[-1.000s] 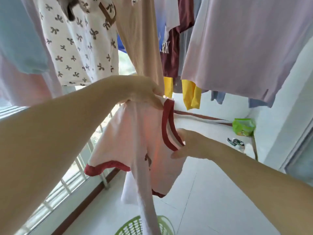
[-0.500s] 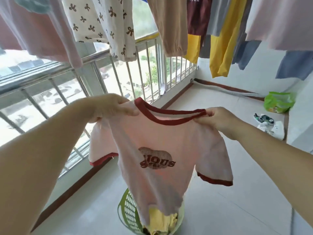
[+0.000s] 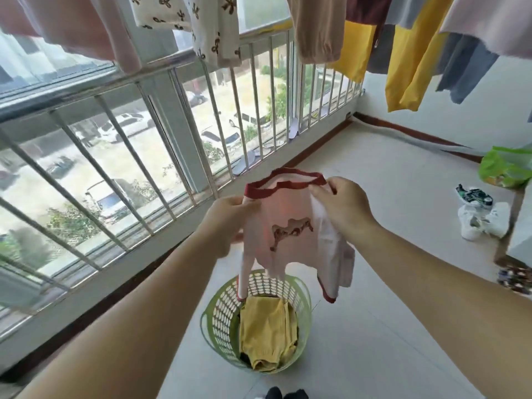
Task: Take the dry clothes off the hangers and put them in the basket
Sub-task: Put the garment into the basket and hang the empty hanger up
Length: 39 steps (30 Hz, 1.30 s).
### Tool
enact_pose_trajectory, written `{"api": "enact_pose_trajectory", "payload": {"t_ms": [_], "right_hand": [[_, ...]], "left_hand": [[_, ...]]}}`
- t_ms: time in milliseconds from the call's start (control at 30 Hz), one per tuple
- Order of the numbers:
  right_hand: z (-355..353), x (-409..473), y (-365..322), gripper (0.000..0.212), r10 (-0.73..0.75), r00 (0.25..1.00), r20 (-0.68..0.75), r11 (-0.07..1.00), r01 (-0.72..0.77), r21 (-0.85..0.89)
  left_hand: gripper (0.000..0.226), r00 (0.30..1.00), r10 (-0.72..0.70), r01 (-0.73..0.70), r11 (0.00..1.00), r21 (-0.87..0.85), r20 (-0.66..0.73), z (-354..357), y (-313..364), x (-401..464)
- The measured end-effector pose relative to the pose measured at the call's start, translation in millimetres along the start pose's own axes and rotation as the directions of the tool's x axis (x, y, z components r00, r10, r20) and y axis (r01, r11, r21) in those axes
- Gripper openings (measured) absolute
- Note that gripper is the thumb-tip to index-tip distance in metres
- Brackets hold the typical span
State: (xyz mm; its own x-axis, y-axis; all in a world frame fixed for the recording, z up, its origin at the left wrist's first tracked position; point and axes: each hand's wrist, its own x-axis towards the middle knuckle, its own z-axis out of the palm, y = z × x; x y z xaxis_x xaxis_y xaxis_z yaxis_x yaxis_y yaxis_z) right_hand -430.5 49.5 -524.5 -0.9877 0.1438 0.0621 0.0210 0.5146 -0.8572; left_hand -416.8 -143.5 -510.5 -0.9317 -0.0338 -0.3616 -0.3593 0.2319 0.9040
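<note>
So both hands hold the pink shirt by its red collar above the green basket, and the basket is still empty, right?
Not quite. The head view shows both hands, left and right, holding the pink shirt above the green basket, but the basket is not empty: yellow clothing already lies inside.

Open floor (image 3: 388, 326) rings the basket (image 3: 218, 318) (railing (image 3: 161, 156) close left), hanging clothes (image 3: 408, 53) crowd overhead.

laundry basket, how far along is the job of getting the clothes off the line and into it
Partly done. The green basket on the floor already holds a yellow garment. In hand: the left hand and right hand hold a pink t-shirt with a red collar, off its hanger, just above the basket. Left: dropping it in, then the clothes on the line, such as the bow-print top and yellow clothes.
</note>
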Motion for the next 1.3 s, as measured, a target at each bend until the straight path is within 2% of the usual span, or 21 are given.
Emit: {"api": "enact_pose_trajectory", "payload": {"t_ms": [100,167,333,400,467,500,533,567,600,633,667,700,733,767,867,900,967,1033,1167,1233,1300], "right_hand": [[18.6,-11.7,-3.6,0.03,-0.007,0.991,0.137,0.999,0.001,0.042],[25.9,-18.2,-3.7,0.025,-0.019,0.973,0.23,0.997,0.0,0.083],[21.8,-23.8,1.9,0.033,-0.071,0.88,0.469,0.99,0.006,0.139],[18.6,-23.5,5.4,0.039,-0.075,0.845,0.529,0.993,0.016,0.115],[16.5,-21.5,7.4,0.028,-0.099,0.847,0.522,0.994,0.063,0.088],[14.8,-19.9,7.5,0.018,-0.115,0.85,0.513,0.993,0.089,0.075],[12.8,-18.2,6.4,0.014,-0.118,0.847,0.519,0.993,0.1,0.062],[10.6,-18.0,4.7,0.02,-0.114,0.835,0.538,0.993,0.105,0.047],[8.8,-17.0,3.2,0.027,-0.113,0.819,0.563,0.993,0.107,0.044],[7.1,-16.9,1.2,0.031,-0.116,0.797,0.593,0.993,0.11,0.046],[5.1,-17.7,-1.3,0.031,-0.126,0.773,0.621,0.991,0.121,0.051],[2.6,-19.0,-4.2,0.031,-0.138,0.75,0.647,0.989,0.135,0.054],[-0.3,-19.7,-6.6,0.031,-0.145,0.727,0.671,0.988,0.145,0.056],[-3.3,-20.2,-8.7,0.031,-0.147,0.711,0.687,0.987,0.151,0.055],[-9.7,-16.4,-6.3,0.026,-0.126,0.699,0.704,0.969,0.24,-0.066],[-10.3,-13.6,-2.7,0.021,-0.115,0.69,0.714,0.927,0.333,-0.172],[-9.2,-9.3,6.6,0.007,-0.047,0.681,0.731,0.761,0.499,-0.416],[-6.5,-7.8,15.2,0.019,-0.032,0.721,0.693,0.638,0.548,-0.541],[1.1,-6.2,14.2,0.022,-0.138,0.834,0.534,0.498,0.525,-0.69],[8.8,-5.4,10.7,0.023,-0.095,0.861,0.5,0.482,0.479,-0.734],[17.9,-3.0,12.0,0.02,-0.094,0.866,0.491,0.557,0.454,-0.695]], "left_hand": [[0.006,0.998,-0.057,0.062,0.975,-0.213,0.029,30.5,-0.3,-10.2],[0.014,0.997,-0.055,0.066,0.952,-0.298,0.045,45.5,0.0,-15.9],[0.038,0.996,-0.094,0.084,0.893,-0.442,0.0,58.0,1.1,-27.4],[0.035,0.994,-0.113,0.094,0.884,-0.458,-0.012,55.7,1.9,-31.7],[0.023,0.995,-0.084,0.06,0.923,-0.38,-0.046,53.6,-1.1,-34.8],[0.018,0.995,-0.042,0.016,0.964,-0.267,-0.091,52.0,-5.9,-34.4],[0.012,0.986,0.032,-0.046,0.996,-0.083,-0.163,48.7,-11.4,-32.3],[0.012,0.964,0.136,-0.101,0.982,0.158,-0.23,44.3,-17.9,-30.3],[0.028,0.932,0.248,-0.122,0.902,0.415,-0.265,38.8,-23.7,-26.9],[0.048,0.905,0.339,-0.118,0.778,0.617,-0.255,33.0,-29.6,-23.7],[0.065,0.896,0.392,-0.108,0.65,0.752,-0.21,28.0,-32.9,-21.6],[0.073,0.905,0.403,-0.113,0.537,0.836,-0.136,23.4,-33.6,-20.9],[0.069,0.926,0.375,-0.144,0.476,0.868,-0.052,20.0,-32.3,-21.0],[0.059,0.944,0.33,-0.192,0.479,0.856,0.027,16.7,-31.1,-20.9],[0.034,0.962,0.215,-0.267,0.629,0.73,0.167,12.8,-29.0,-21.7],[0.032,0.961,0.208,-0.273,0.633,0.725,0.181,12.2,-29.0,-21.8],[0.029,0.956,0.212,-0.293,0.596,0.748,0.205,10.5,-30.3,-20.7],[0.024,0.949,0.217,-0.313,0.546,0.777,0.229,8.3,-31.6,-20.3],[0.018,0.934,0.229,-0.355,0.519,0.778,0.273,1.6,-33.5,-19.1],[0.016,0.934,0.23,-0.357,0.518,0.777,0.275,-3.0,-35.4,-17.4],[0.012,0.936,0.233,-0.348,0.519,0.781,0.262,-9.4,-39.9,-14.6]]}}
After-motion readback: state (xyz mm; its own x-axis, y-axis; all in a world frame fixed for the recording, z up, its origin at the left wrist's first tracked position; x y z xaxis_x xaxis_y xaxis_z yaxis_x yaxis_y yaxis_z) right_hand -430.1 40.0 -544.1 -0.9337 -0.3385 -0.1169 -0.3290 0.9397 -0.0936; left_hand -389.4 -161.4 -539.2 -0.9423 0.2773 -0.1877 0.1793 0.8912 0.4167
